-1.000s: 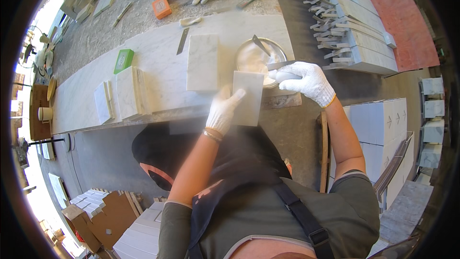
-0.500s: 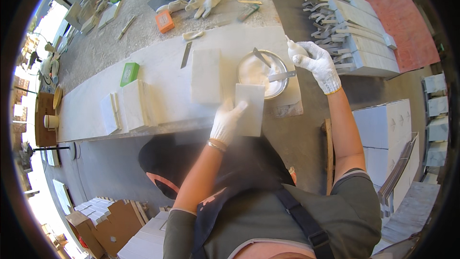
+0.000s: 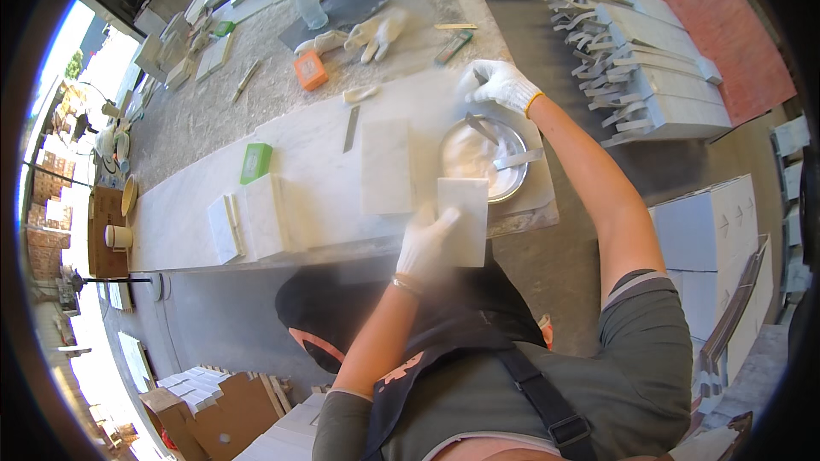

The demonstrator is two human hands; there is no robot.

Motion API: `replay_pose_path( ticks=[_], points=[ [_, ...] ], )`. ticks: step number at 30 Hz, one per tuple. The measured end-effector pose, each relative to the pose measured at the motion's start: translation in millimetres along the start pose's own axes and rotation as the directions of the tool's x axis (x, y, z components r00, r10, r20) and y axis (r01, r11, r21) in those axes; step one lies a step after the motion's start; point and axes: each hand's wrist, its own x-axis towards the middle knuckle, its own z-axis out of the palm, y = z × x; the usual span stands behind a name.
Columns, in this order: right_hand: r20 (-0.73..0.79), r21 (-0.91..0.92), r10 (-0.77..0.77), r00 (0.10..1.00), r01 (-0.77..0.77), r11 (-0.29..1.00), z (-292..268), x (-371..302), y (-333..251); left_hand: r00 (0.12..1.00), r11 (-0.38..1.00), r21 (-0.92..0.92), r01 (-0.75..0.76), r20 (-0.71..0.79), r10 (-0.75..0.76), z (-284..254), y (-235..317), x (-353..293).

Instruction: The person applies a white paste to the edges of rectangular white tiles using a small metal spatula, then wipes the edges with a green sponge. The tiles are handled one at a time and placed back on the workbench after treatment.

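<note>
My left hand, in a white knit glove, grips a flat white tile by its left side, thumb on its face, at the bench's front edge. The gloved right hand is over the far side of a round metal bowl. Its fingers are curled round a small white squeeze bottle, blurred and hard to make out against the pale slab. White paste fills the bowl, with two scrapers in it. A larger white tile lies left of the bowl.
Stacked tiles, a green box and a metal blade are on the pale slab. Behind them are an orange box, spare gloves and a clear bottle. Strapped slabs stand off to the right.
My right hand has moved left and inward over the bench with the squeeze bottle, from beyond the bowl's right side. The left hand still holds the tile. The whole view has shifted slightly.
</note>
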Motion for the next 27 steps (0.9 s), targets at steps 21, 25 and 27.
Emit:
replay_pose_path(
  ticks=[21, 25, 27],
  points=[
    [-0.200, -0.621, 0.181, 0.963, -0.267, 0.737, 0.1, -170.3, -53.1, 1.000, 1.000, 0.015, 0.001, 0.023, -0.001, -6.6, -15.1, 7.6],
    [-0.215, -0.579, 0.105, 0.971, -0.214, 0.787, 10.6, -177.1, -45.0, 0.999, 0.999, -0.040, -0.034, 0.035, 0.036, -5.3, -16.5, 8.2],
    [-0.223, -0.560, 0.017, 0.975, -0.142, 0.816, 12.1, -180.9, -44.5, 0.997, 0.996, -0.068, -0.056, 0.040, 0.058, -4.1, -16.3, 8.3]
  ],
)
